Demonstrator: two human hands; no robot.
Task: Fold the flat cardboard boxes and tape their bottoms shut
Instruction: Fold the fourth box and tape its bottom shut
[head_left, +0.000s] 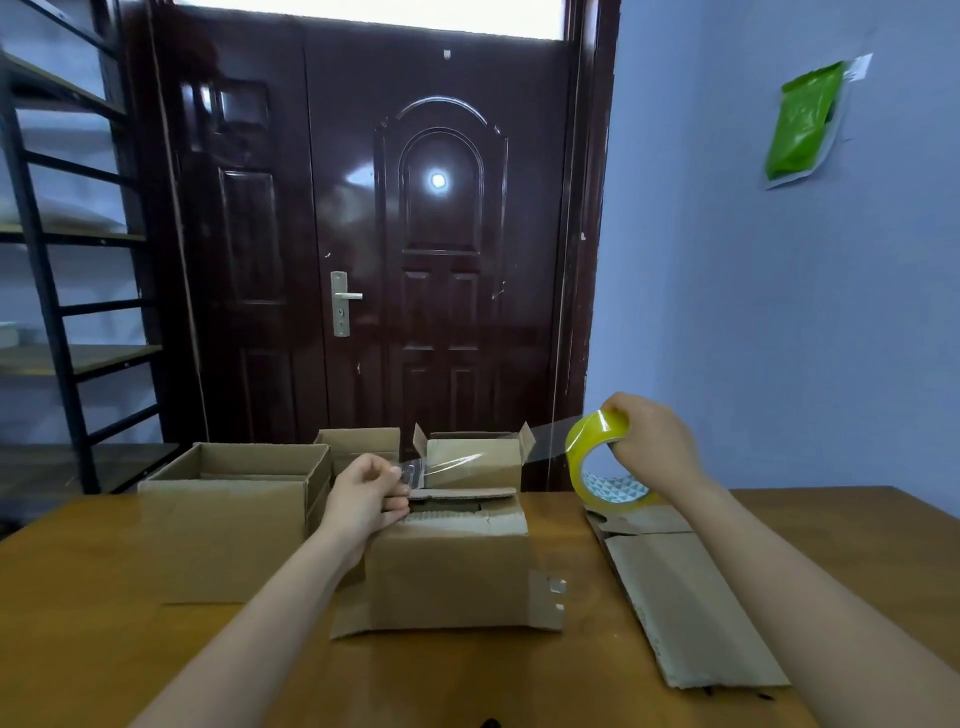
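Item: cardboard box, standing at the middle of the wooden table directly before me, its upper flaps folded over but gapped, with lower flaps splayed flat on the tabletop. Clear tape strip, stretched taut above the box from one hand to the other; its edges are hard to trace against the cartons behind. My left hand pinches the free end of the strip between thumb and curled fingers, just over the box's top left edge. My right hand grips the yellow tape roll, fingers curled over its rim, raised off the table to the right of the box; the hand covers the roll's far side. Flat cardboard blank, lying on the table to the right, partly under my right forearm. Open carton, left of the box and touching my left forearm's side. Two smaller cartons behind, partly screened by tape and hand. Beyond: dark door, metal shelving cut off at left, green packet on the wall.
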